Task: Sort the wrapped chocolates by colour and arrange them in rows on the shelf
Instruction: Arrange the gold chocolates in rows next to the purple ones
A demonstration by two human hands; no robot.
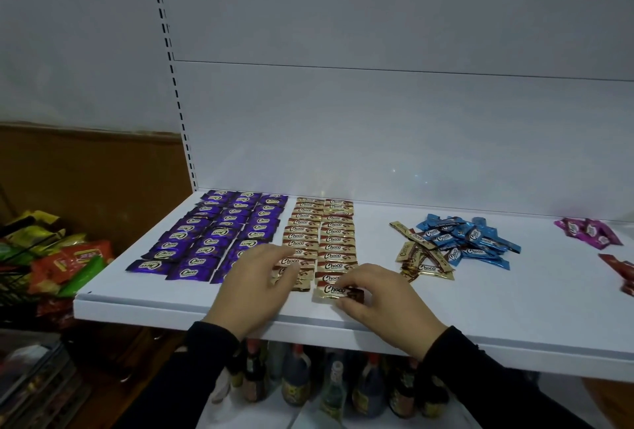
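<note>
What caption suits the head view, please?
Both hands, left and right, set gold chocolates beside purple rows.

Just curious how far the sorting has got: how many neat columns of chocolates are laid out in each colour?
Purple chocolates: 3 columns
Gold chocolates: 2 columns
Blue chocolates: 0 columns, only a loose pile
Total: 5 columns

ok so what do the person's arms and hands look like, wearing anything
Both hands, left hand and right hand, are bare: no gloves, rings or watch visible. Both arms wear long black sleeves that end at the wrists, snug at the cuff.
</note>
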